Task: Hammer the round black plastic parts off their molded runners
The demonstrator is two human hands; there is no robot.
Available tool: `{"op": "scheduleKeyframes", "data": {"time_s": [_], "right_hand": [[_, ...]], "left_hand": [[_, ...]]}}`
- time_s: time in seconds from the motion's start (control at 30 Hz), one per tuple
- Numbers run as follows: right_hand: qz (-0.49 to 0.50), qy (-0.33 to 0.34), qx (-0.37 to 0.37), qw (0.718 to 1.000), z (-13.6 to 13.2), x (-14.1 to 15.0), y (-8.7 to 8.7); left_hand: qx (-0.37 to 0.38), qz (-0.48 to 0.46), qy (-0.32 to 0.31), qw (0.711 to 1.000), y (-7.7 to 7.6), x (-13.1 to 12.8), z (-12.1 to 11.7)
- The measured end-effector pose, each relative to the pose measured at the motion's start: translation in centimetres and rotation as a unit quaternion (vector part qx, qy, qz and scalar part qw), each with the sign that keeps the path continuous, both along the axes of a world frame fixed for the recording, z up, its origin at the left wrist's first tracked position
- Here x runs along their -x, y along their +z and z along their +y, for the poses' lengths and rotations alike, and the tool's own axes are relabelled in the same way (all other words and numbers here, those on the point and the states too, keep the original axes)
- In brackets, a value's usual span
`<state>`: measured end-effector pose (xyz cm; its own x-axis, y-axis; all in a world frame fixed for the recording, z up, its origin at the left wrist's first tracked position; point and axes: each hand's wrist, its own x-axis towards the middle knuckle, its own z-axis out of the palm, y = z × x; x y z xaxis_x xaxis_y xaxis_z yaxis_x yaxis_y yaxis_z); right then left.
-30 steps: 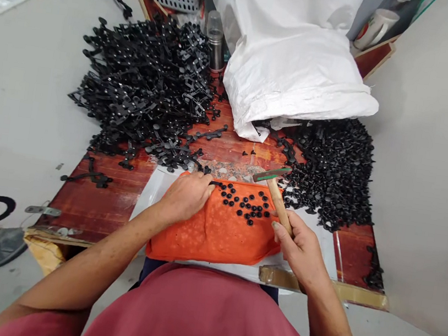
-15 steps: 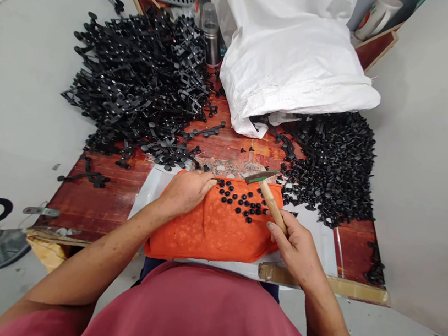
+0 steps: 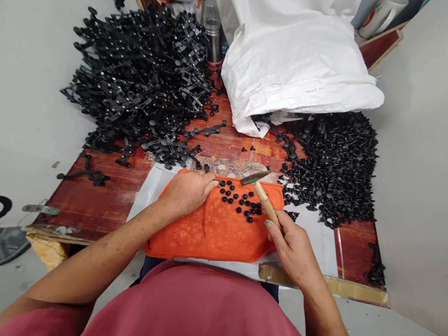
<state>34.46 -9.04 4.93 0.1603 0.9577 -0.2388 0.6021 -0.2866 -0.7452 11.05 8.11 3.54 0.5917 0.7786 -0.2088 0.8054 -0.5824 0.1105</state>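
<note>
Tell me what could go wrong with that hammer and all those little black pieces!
The right hand holds the hammer with its head near the left hand, so a stray swing might hit it. The little black pieces lie on the orange cloth, so a bump could scatter them. The black pile on the right sits close to the table edge, so bits might fall.

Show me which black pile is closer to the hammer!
The right pile, by the white bag. Its edge is near the hammer; the bigger left pile is farther off.

Studs (image 3: 238, 210) lie on the cloth (image 3: 218, 239), before the sack (image 3: 298, 56).
</note>
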Motion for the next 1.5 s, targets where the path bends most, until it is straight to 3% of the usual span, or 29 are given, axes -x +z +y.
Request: {"op": "scheduleKeyframes", "data": {"time_s": [0.23, 0.4, 0.87, 1.07, 1.23, 1.37, 1.5], "right_hand": [[-0.119, 0.043, -0.001, 0.992, 1.4, 0.9, 1.0], [-0.120, 0.044, -0.003, 0.992, 1.4, 0.8, 0.8], [-0.139, 0.051, 0.010, 0.989, 1.4, 1.0, 0.6], [-0.174, 0.068, -0.100, 0.977, 1.7, 1.9, 1.5], [-0.270, 0.126, -0.041, 0.954, 2.3, 2.4, 0.8], [-0.240, 0.091, -0.089, 0.962, 2.3, 2.6, 0.5], [-0.328, 0.147, -0.016, 0.933, 2.7, 3.0, 0.3]], "left_hand": [[0.015, -0.036, 0.023, 0.999, -0.3, 0.2, -0.3], [0.025, -0.070, 0.021, 0.997, -0.2, 0.5, 0.0], [-0.024, 0.009, 0.010, 1.000, -0.5, 0.2, -0.5], [-0.016, 0.007, 0.014, 1.000, -0.3, -0.1, -0.5], [-0.008, 0.006, 0.026, 1.000, -0.4, 0.0, -0.6], [0.004, 0.004, 0.038, 0.999, -0.7, -0.2, -0.9], [0.023, 0.003, 0.040, 0.999, -0.6, 0.0, -0.8]]}}
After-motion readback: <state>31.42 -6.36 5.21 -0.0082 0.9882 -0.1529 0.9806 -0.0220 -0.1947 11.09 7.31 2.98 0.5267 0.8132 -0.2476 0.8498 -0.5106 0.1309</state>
